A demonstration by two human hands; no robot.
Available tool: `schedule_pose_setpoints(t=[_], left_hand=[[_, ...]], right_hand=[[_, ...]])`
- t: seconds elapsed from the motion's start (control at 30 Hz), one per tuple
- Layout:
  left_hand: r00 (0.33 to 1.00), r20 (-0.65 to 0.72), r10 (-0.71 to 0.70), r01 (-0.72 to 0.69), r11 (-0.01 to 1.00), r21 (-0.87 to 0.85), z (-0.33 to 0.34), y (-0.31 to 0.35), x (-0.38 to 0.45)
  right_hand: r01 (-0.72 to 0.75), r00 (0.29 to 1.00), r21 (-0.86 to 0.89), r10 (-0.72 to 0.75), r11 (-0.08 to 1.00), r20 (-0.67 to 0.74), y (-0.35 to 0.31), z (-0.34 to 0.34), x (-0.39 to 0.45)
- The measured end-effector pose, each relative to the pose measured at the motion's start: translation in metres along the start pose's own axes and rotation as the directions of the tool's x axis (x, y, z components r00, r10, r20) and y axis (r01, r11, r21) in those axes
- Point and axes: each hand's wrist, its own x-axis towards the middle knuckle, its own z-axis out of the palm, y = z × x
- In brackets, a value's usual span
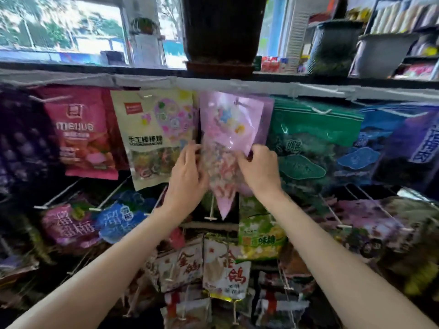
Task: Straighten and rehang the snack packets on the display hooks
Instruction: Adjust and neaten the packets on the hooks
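A pink candy packet (228,138) is being held on the top row of the display, its lower half being pinched from both sides: the left hand (187,172) is clamped on its left edge and the right hand (259,169) on its right edge, fingers (244,160) closed on the film. The packet is hanging twisted, its bottom corner pointing down below the fingers, while its top is sitting at the white hook (240,103) above them. The straightening step is judged to be in hand; next, the packet is likely needing to be turned square and its hole seated fully on the hook, between the cream lollipop packet (154,136) and the green packet (313,143).
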Motion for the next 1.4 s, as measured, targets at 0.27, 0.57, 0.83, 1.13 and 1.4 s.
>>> schedule_pose_setpoints(t=[0.27, 0.57, 0.83, 1.13, 1.4], left_hand=[[0.993, 0.118, 0.019, -0.01, 0.997, -0.073, -0.007, -0.028, 0.007], [0.968, 0.227, 0.106, -0.093, 0.993, -0.068, -0.005, -0.03, 0.002], [0.998, 0.051, -0.023, 0.024, 1.0, -0.005, -0.013, -0.04, -0.007], [0.984, -0.045, -0.172, 0.171, 0.985, -0.013, -0.072, -0.089, -0.011], [0.977, 0.163, -0.138, 0.134, 0.99, 0.036, -0.122, -0.162, -0.005]], right_hand=[[0.122, 0.992, -0.261, -0.123, 0.958, 0.013, -0.044, 0.03, -0.025], [0.069, 0.996, -0.185, -0.056, 0.98, 0.073, 0.002, 0.035, -0.026], [0.152, 0.881, 0.137, -0.071, 0.979, -0.468, -0.01, 0.012, -0.012], [0.302, 0.932, -0.064, -0.281, 0.951, 0.228, -0.061, 0.088, -0.002], [0.387, 0.922, -0.205, -0.385, 0.899, 0.052, -0.123, 0.152, -0.008]])
